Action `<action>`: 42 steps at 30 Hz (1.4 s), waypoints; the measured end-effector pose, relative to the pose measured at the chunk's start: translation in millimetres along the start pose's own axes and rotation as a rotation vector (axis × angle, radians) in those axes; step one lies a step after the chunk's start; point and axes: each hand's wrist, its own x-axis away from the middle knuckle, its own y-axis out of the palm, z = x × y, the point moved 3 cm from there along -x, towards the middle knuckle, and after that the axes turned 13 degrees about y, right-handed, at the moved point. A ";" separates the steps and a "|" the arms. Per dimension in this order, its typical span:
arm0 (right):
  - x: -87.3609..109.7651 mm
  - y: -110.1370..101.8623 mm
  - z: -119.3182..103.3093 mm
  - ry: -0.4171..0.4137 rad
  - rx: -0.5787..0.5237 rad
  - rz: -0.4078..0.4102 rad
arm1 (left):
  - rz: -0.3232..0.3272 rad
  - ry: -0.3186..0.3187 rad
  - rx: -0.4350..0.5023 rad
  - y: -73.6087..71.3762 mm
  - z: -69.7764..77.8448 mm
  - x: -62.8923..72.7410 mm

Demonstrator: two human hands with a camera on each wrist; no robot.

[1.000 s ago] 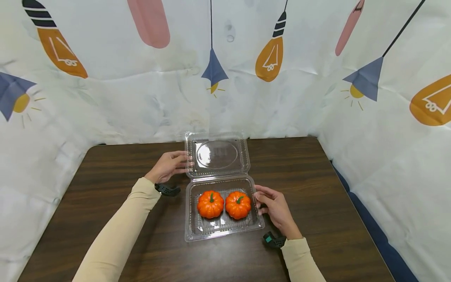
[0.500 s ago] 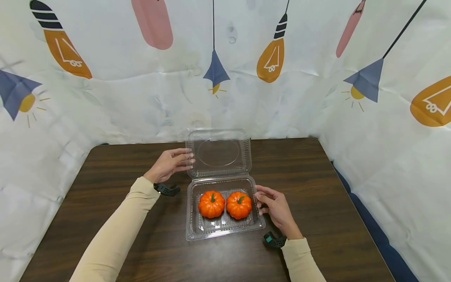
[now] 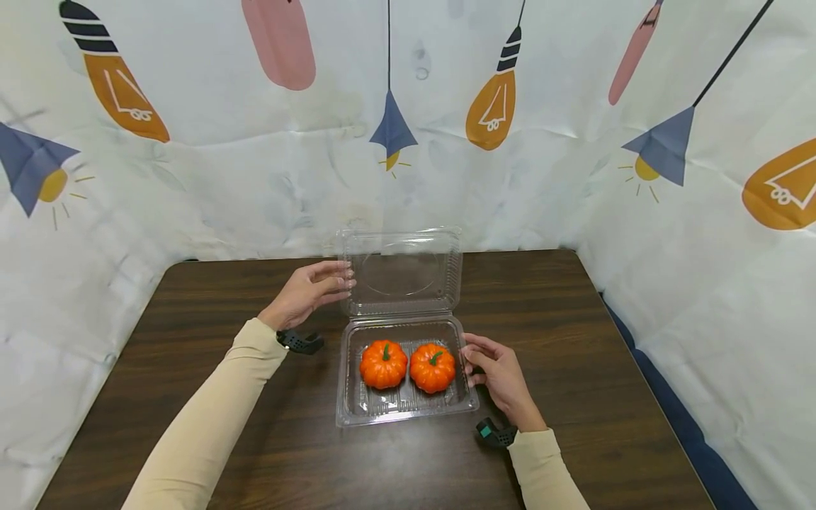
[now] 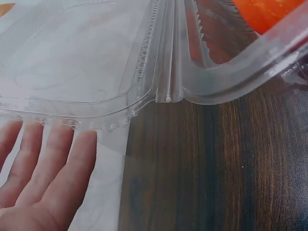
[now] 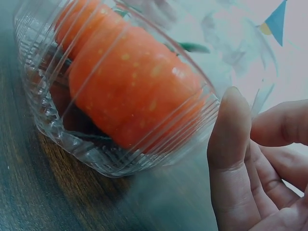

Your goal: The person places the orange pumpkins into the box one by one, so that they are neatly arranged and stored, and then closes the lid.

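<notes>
A clear plastic clamshell container (image 3: 357, 411) sits on the table with two small orange pumpkins in its base. The left pumpkin (image 3: 383, 364) and the right pumpkin (image 3: 432, 367) lie side by side, green stems up. Behind them the hinged lid (image 3: 401, 276) stands tilted up. My left hand (image 3: 309, 292) has straight fingers at the lid's left edge; in the left wrist view its fingertips (image 4: 86, 139) are right at that rim. My right hand (image 3: 499, 375) pinches the base's right rim between thumb (image 5: 230, 130) and fingers.
The dark wood table (image 3: 268, 439) extends around the container. Close behind the lid hangs a white curtain (image 3: 274, 191) printed with lamps and bulbs, which also runs down both sides. Dark blue fabric (image 3: 676, 418) shows past the right edge.
The lid has swung further up from lying back, and my left hand has risen a little with it. My right hand stays at the base's rim.
</notes>
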 end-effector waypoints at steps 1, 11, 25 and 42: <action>0.1 0.6 -0.2 -0.001 -0.002 0.000 | 0.000 0.004 -0.003 0.3 1.2 0.8; -6.1 2.2 0.2 -0.005 -0.008 0.031 | -0.015 0.037 -0.125 9.0 18.7 5.3; -9.2 4.6 -3.7 -0.021 -0.007 0.021 | -0.091 0.078 -0.490 18.1 41.4 20.9; -11.7 4.8 -2.4 -0.013 0.007 0.022 | -0.167 -0.015 -0.795 30.9 67.1 44.8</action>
